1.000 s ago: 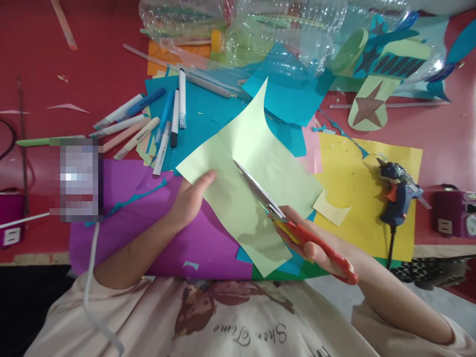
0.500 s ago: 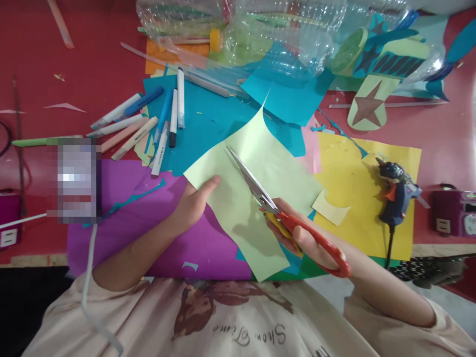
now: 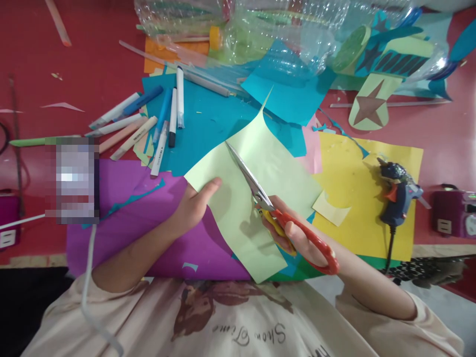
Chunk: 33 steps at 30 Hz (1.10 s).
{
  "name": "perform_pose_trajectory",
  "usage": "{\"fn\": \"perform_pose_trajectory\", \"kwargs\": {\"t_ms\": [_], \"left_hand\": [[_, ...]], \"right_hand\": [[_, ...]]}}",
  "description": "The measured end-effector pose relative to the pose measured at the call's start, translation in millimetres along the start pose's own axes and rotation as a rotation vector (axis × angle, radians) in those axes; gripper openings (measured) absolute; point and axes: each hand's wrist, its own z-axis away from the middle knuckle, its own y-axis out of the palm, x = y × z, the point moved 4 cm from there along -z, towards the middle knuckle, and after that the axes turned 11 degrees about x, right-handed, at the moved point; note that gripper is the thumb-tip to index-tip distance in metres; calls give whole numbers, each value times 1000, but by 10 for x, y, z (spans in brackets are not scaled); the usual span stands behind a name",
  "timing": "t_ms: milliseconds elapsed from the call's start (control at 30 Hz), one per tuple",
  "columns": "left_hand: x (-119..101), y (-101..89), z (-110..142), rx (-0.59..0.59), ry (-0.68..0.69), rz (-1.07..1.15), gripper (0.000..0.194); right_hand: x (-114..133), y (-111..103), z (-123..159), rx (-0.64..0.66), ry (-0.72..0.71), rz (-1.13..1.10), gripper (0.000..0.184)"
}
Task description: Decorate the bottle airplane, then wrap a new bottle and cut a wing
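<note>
Looking forward and steeply down from the head onto a pale green sheet [image 3: 284, 161].

Sits above the person's own shirt [image 3: 230, 322], seen close up just below the sheet. Faces across the sheet from the wearer's side, near enough to show both arms in full reach, left hand [image 3: 195, 203] at the sheet's left edge, right hand [image 3: 297, 238] over its lower right. Spreads wide past the sheet: up to plastic bottles [image 3: 277, 29] beyond, out to markers [image 3: 162, 129] leftward and a glue gun [image 3: 397, 198] rightward.

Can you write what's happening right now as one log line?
left hand: grip on pale green paper | right hand: grip on scissors
</note>
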Motion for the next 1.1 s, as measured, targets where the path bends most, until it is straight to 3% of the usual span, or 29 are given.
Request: {"fn": "perform_pose_trajectory", "kwargs": {"t_ms": [300, 733, 1100], "left_hand": [[20, -5, -19, 5, 17, 24, 53], [25, -14, -21, -3, -23, 42, 45], [145, -13, -42, 73, -30, 16, 41]], "right_hand": [[-16, 22, -38, -53, 42, -119, 66], [-71, 11, -29, -3, 51, -52, 69], [-75, 10, -44, -42, 38, -92, 62]]}}
